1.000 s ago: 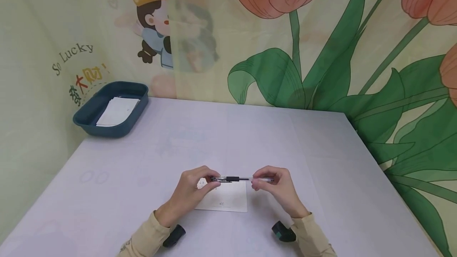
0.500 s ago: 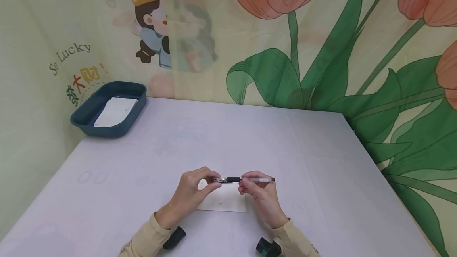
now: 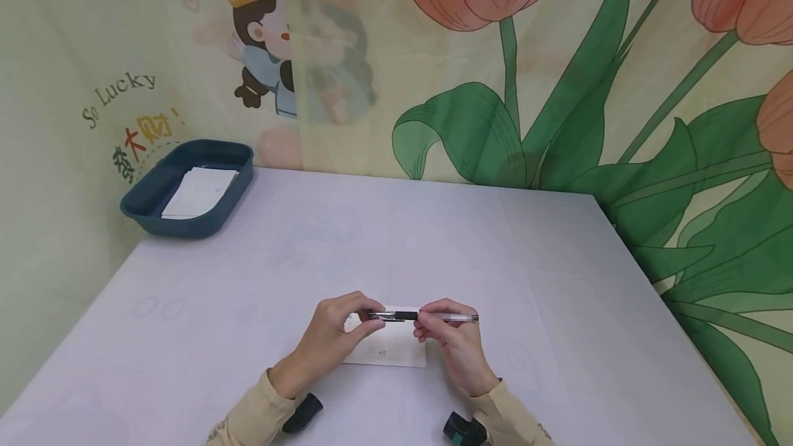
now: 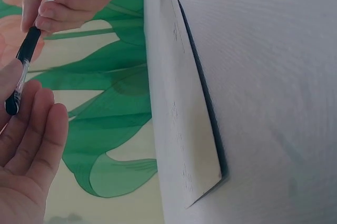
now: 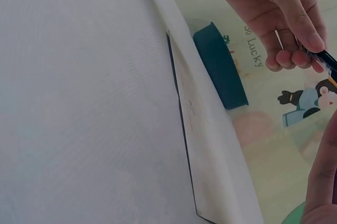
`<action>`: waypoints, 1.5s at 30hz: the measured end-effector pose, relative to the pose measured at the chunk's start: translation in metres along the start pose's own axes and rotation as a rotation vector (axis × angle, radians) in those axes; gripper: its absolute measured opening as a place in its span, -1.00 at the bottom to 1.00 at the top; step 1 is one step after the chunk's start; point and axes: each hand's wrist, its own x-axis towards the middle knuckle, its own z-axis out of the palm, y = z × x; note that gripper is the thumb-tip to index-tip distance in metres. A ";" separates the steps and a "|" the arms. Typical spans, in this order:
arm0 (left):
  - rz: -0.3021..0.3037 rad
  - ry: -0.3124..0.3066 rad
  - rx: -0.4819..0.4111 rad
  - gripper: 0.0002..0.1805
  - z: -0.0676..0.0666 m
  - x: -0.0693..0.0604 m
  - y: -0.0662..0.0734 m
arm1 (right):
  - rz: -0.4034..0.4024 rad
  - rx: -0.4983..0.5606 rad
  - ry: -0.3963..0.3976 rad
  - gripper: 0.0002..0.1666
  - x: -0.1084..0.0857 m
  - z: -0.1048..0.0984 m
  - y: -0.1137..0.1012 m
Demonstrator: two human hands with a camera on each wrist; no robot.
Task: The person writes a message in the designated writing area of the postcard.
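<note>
A clear pen with a black grip is held level above a white sheet of paper on the table. My left hand pinches the pen's left end between thumb and fingers. With thumb and fingertips my right hand holds the clear barrel just right of the black grip. In the left wrist view the pen slants between both hands, raised off the paper. The right wrist view shows faint marks on the paper; the pen is partly cut off there.
A dark blue tray holding white papers stands at the table's far left corner. A printed cloth with tulips and a cartoon figure hangs behind the table. Black devices are at both wrists.
My right hand has moved left along the pen, from its right end to beside the black grip, so the barrel's end now sticks out past the fingers. My left hand keeps its pinch.
</note>
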 end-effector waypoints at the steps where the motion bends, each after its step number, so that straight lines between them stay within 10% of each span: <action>1: 0.000 -0.001 -0.003 -0.77 0.000 0.000 0.000 | -0.012 0.007 -0.016 -0.71 0.000 0.000 0.000; 32: -0.010 -0.032 -0.023 -0.77 -0.004 -0.002 0.000 | -0.034 0.032 -0.137 -0.72 0.000 -0.007 0.000; 45: -0.046 0.074 0.155 -0.77 -0.036 -0.002 -0.017 | -0.035 0.003 -0.004 -0.66 0.005 -0.017 -0.010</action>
